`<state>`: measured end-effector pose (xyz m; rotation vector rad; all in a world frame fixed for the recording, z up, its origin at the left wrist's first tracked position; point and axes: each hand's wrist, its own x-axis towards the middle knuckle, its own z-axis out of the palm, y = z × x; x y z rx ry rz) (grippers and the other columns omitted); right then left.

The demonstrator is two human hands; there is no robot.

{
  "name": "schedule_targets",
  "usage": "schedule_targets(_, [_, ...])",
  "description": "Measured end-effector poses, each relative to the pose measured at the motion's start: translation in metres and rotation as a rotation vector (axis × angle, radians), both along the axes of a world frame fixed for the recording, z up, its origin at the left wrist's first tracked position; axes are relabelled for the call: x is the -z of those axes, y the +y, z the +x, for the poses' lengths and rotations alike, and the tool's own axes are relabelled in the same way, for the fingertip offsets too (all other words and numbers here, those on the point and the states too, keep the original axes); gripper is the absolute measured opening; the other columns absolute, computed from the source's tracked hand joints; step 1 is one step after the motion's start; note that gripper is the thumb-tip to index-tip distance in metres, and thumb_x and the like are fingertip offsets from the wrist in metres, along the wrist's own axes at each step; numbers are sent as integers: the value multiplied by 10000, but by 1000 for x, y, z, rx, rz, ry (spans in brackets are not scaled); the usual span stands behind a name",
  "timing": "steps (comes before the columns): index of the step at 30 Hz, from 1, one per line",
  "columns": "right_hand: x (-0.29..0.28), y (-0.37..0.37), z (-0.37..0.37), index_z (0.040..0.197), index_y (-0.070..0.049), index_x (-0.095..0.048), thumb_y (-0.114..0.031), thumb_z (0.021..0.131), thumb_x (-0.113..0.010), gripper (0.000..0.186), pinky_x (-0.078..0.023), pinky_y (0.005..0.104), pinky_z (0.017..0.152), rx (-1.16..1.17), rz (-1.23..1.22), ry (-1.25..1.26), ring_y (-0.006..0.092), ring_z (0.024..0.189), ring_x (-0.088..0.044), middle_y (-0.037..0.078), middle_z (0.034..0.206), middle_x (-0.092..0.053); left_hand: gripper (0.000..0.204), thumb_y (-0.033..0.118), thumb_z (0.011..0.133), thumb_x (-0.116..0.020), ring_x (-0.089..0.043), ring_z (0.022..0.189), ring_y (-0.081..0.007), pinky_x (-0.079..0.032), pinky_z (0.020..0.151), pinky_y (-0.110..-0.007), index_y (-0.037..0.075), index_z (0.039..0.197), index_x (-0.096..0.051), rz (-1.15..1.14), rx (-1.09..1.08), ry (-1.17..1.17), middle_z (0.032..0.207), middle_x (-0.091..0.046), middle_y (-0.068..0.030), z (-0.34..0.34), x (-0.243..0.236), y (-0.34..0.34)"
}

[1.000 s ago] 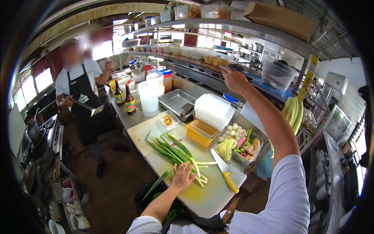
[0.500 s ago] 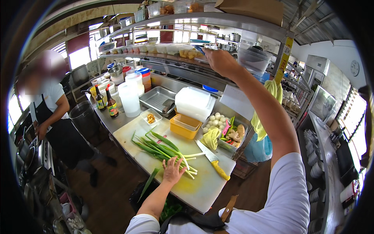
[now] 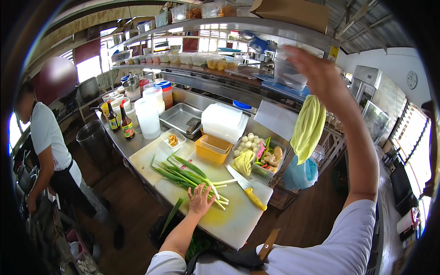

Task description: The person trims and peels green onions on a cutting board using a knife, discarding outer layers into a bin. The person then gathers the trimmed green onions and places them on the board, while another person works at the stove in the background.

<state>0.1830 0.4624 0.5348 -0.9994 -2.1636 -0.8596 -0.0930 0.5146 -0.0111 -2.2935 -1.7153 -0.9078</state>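
Note:
My left hand (image 3: 200,200) lies with fingers spread over the white ends of a bunch of spring onions (image 3: 183,178), touching them on the white cutting board (image 3: 240,224). A knife (image 3: 244,182) with a yellow handle rests on the board to the right of the bunch. My right hand (image 3: 316,75) is raised in front of the overhead shelf, near a clear plastic container (image 3: 289,73). Motion smears its fingers, so whether they hold anything cannot be made out. A blurred blue thing (image 3: 259,43) shows to its left; I cannot tell whether they touch.
Behind the board stand a yellow tub (image 3: 211,151), a small tray of garlic (image 3: 172,140), a metal pan (image 3: 182,117) and a vegetable container (image 3: 273,158). Sauce bottles (image 3: 126,123) stand at left. A yellow-green cloth (image 3: 309,128) hangs at right. A person (image 3: 50,137) works at far left.
My right hand has moved right and nearer from the shelf, where it had a blue thing at its fingertips. My left hand stays on the spring onions. The person at left has turned and bent.

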Motion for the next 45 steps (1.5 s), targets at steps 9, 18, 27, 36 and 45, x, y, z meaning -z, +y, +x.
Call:
schedule_targets(9, [-132,-32,183,1390,-121,-555,-367,1071,-407,429,-467,363,1013,280,351,241,262,1187,-643,126,1288,-665,542,543,951,-542,-398,1338,-283,-170,1124,-667,218,1381,-484,-5,17,38,1416,-444,-101,12,7,6])
schedule_targets(18, [-64,37,309,1252,-136,-586,-393,996,-452,387,-551,391,579,806,-527,414,203,820,-710,94,989,-715,518,503,952,-553,-422,1324,-294,-168,1134,-653,210,1377,-501,37,-8,92,1410,-460,-94,0,9,5])
schedule_targets(27, [92,49,382,1288,-109,-602,-357,987,-478,410,-580,412,662,676,-948,350,231,851,-716,139,1030,-729,502,477,955,-567,-393,1357,-276,-166,1143,-633,214,1378,-503,73,-159,241,1428,-447,-71,10,8,10])
schedule_targets(36, [285,181,477,1122,-60,-677,-218,959,-513,280,-539,453,836,589,-710,96,345,964,-693,176,1054,-715,474,452,974,-553,-435,1334,-262,-218,1131,-588,227,1389,-500,41,-605,213,1435,-465,-49,35,15,-20])
schedule_targets(45, [247,224,481,1102,-36,-681,-198,946,-515,279,-537,430,837,366,-831,-52,333,916,-694,180,973,-723,464,414,974,-555,-448,1327,-272,-291,1082,-609,215,1389,-501,36,-828,148,1416,-479,-54,54,21,-55])
